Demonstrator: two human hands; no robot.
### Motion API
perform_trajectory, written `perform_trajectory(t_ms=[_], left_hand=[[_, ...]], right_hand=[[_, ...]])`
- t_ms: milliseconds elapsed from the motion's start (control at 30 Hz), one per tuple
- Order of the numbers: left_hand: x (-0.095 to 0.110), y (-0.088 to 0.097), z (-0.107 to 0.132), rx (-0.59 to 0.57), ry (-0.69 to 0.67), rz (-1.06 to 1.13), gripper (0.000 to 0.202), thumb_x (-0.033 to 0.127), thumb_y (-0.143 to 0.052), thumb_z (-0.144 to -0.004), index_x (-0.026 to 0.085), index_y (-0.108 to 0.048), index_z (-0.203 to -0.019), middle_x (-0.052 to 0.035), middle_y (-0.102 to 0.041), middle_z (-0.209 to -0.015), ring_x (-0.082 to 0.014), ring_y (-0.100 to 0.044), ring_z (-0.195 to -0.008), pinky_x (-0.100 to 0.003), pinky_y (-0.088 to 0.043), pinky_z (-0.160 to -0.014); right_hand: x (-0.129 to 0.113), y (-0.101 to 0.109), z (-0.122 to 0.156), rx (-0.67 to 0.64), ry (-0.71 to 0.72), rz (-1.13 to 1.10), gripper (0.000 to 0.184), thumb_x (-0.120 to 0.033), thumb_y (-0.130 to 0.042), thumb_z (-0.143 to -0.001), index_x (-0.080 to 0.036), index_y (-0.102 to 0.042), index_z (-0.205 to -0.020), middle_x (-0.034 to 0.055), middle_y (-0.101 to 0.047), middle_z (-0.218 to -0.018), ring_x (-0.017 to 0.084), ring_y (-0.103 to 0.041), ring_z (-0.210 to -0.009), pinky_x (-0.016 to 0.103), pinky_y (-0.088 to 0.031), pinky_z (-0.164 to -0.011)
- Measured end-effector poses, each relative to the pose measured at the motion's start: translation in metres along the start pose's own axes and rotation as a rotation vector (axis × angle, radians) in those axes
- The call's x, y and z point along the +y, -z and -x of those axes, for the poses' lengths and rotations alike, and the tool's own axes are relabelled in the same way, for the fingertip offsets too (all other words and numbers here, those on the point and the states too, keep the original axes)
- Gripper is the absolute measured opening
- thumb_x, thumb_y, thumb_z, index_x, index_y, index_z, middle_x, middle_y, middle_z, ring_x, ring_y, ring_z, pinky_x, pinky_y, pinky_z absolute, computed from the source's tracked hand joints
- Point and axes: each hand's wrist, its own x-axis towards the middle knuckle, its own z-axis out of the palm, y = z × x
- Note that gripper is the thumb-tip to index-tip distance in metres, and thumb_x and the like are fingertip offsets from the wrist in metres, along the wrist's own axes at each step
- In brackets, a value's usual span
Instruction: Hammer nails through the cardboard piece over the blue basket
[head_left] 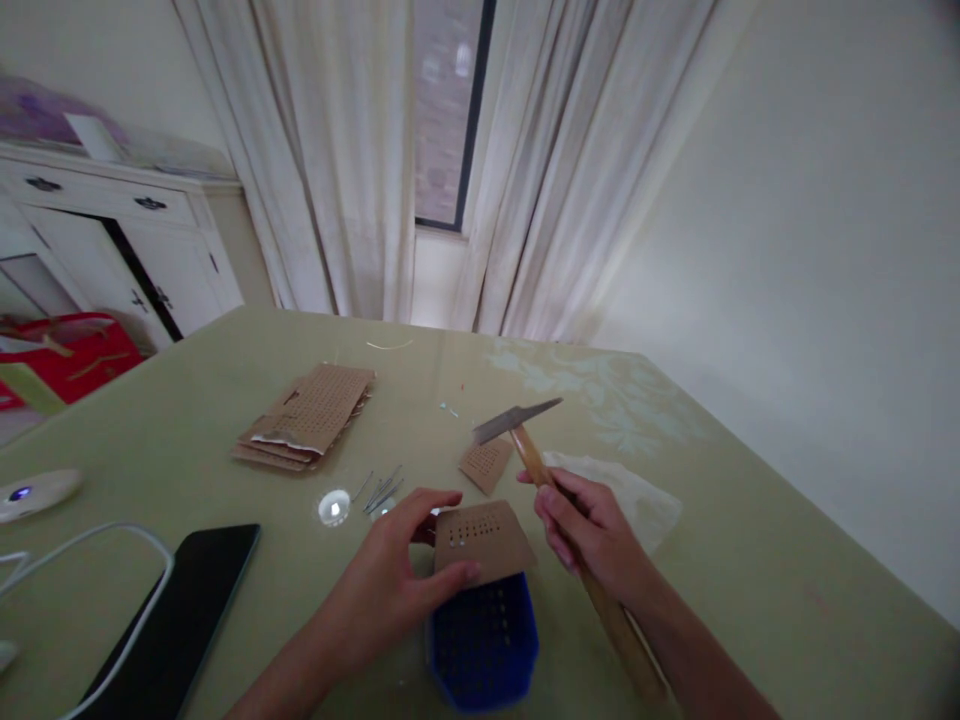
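Note:
My left hand (397, 565) grips a small piece of perforated cardboard (486, 540) by its left side, thumb on top and fingers at the far edge. The cardboard sits over the far part of a blue plastic basket (484, 690) with holes in its bottom. In my right hand (589, 530) is a hammer (531, 452) with a wooden handle, its metal head raised above the table. Below the head lies another small perforated cardboard piece (486, 465). Several nails (384, 490) lie beyond my left hand.
A stack of perforated cardboard (311, 415) lies at the back left. A black tablet (184, 610) with a white cable (161, 545) across it is at the left, near a white oval device (37, 495). A translucent plastic bag (637, 500) lies right of my right hand.

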Motion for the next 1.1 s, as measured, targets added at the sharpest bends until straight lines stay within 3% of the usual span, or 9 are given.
perform_trajectory(t_ms=[133, 200, 267, 367, 533, 667, 767, 867, 1100], left_hand=[[-0.018, 0.022, -0.012, 0.075, 0.074, -0.115, 0.035, 0.047, -0.065, -0.101, 0.023, -0.074, -0.124, -0.0130, -0.081, -0.119, -0.0268, -0.080, -0.096, -0.041, -0.066, -0.084], [-0.030, 0.038, -0.019, 0.201, 0.118, -0.411, 0.035, 0.046, -0.053, -0.104, 0.020, -0.075, -0.111, -0.0129, -0.082, -0.103, -0.0291, -0.078, -0.091, -0.043, -0.062, -0.083], [-0.042, 0.054, -0.024, 0.266, 0.206, -0.707, 0.035, 0.039, -0.045, -0.103, 0.018, -0.073, -0.105, -0.0145, -0.081, -0.102, -0.0320, -0.077, -0.092, -0.045, -0.059, -0.083], [-0.053, 0.066, -0.026, 0.239, 0.290, -0.864, 0.029, 0.038, -0.047, -0.099, 0.020, -0.069, -0.094, -0.0139, -0.078, -0.098, -0.0326, -0.076, -0.090, -0.042, -0.056, -0.078], [-0.058, 0.067, -0.026, 0.198, 0.276, -0.921, 0.026, 0.035, -0.042, -0.098, 0.024, -0.061, -0.083, -0.0130, -0.072, -0.091, -0.0332, -0.072, -0.089, -0.044, -0.053, -0.083], [-0.045, 0.059, -0.024, 0.278, 0.214, -0.795, 0.028, 0.041, -0.043, -0.099, 0.022, -0.064, -0.094, -0.0132, -0.073, -0.093, -0.0352, -0.070, -0.093, -0.047, -0.054, -0.086], [-0.024, 0.041, -0.016, 0.326, 0.071, -0.397, 0.030, 0.047, -0.054, -0.103, 0.023, -0.068, -0.114, -0.0079, -0.077, -0.107, -0.0277, -0.072, -0.095, -0.039, -0.057, -0.086], [-0.007, 0.015, -0.003, 0.281, -0.074, -0.106, 0.017, 0.040, -0.060, -0.106, 0.026, -0.070, -0.104, -0.0024, -0.074, -0.098, -0.0215, -0.072, -0.093, -0.030, -0.058, -0.083], [-0.009, -0.024, 0.014, 0.370, -0.146, -0.036, 0.013, 0.031, -0.055, -0.111, 0.028, -0.065, -0.103, -0.0038, -0.067, -0.118, -0.0188, -0.065, -0.117, -0.027, -0.056, -0.096]], right_hand=[[0.042, -0.002, -0.023, 0.083, -0.044, -0.319, 0.052, -0.063, -0.082, -0.087, -0.017, -0.075, -0.108, -0.0072, -0.052, -0.068, 0.003, -0.035, -0.036, 0.016, -0.032, -0.029], [0.054, 0.000, -0.024, 0.106, -0.082, -0.382, 0.054, -0.064, -0.086, -0.082, -0.017, -0.076, -0.107, -0.0082, -0.051, -0.066, 0.003, -0.033, -0.035, 0.015, -0.032, -0.028], [0.058, 0.002, -0.022, 0.111, -0.116, -0.399, 0.055, -0.064, -0.088, -0.080, -0.017, -0.076, -0.107, -0.0087, -0.050, -0.065, 0.002, -0.033, -0.035, 0.015, -0.032, -0.027], [0.059, 0.003, -0.019, 0.096, -0.131, -0.405, 0.056, -0.065, -0.088, -0.080, -0.017, -0.074, -0.106, -0.0091, -0.051, -0.064, 0.002, -0.033, -0.034, 0.015, -0.033, -0.028], [0.063, -0.005, -0.010, 0.001, -0.156, -0.382, 0.056, -0.063, -0.081, -0.089, -0.015, -0.068, -0.116, -0.0119, -0.048, -0.047, 0.004, -0.032, -0.032, 0.013, -0.031, -0.030], [0.063, -0.015, -0.003, -0.031, -0.157, -0.380, 0.060, -0.061, -0.086, -0.085, -0.016, -0.066, -0.120, -0.0127, -0.048, -0.048, 0.004, -0.034, -0.033, 0.012, -0.033, -0.031], [0.059, -0.020, 0.000, -0.022, -0.175, -0.390, 0.061, -0.058, -0.092, -0.079, -0.018, -0.067, -0.118, -0.0106, -0.055, -0.060, 0.003, -0.038, -0.035, 0.013, -0.036, -0.030], [0.055, -0.023, 0.001, -0.019, -0.178, -0.372, 0.057, -0.055, -0.093, -0.078, -0.019, -0.068, -0.114, -0.0089, -0.058, -0.069, 0.002, -0.041, -0.035, 0.013, -0.037, -0.030], [0.052, -0.025, 0.003, 0.007, -0.164, -0.343, 0.054, -0.056, -0.089, -0.082, -0.020, -0.067, -0.115, -0.0085, -0.058, -0.070, 0.002, -0.041, -0.037, 0.013, -0.037, -0.031]])
